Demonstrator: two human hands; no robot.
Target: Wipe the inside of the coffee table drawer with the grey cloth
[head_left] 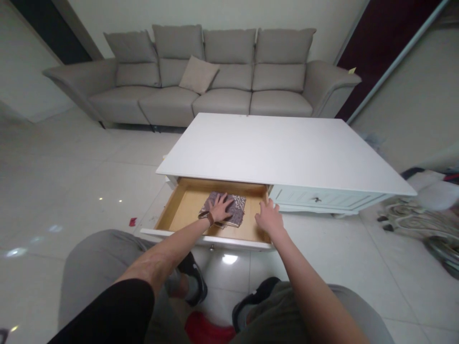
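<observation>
resting the left hand (219, 209) palm down on the cloth (239, 204), with fingers spread wide. holding the right hand (269, 217) at the right wall of the drawer (186, 203), with fingers parted and loosely bent. cannot tell about any contact or grip there. wearing a brown-strapped watch (210, 219) on the left wrist, and a black sleeve (118, 310) higher up the same arm.

lying folded in the drawer, around its middle: the cloth, dull purple-grey with a white pattern toward the right, partly covered by the left hand. pulled out toward the near side, from the left half of the white table (272, 148): the drawer, with bare wood inside and a knob (212, 247) on its white front. set to the right of it: a 2nd drawer (330, 198), pushed in.

standing beyond the table on the far side: a grey sofa (225, 102) with 4 back cushions, and on it, left of the middle, a beige pillow (200, 75). lying on the floor (89, 181), left of the drawer: a red scrap (133, 221). seen at the near edge, between 2 dark shoes: something red (208, 329), partly hidden.
</observation>
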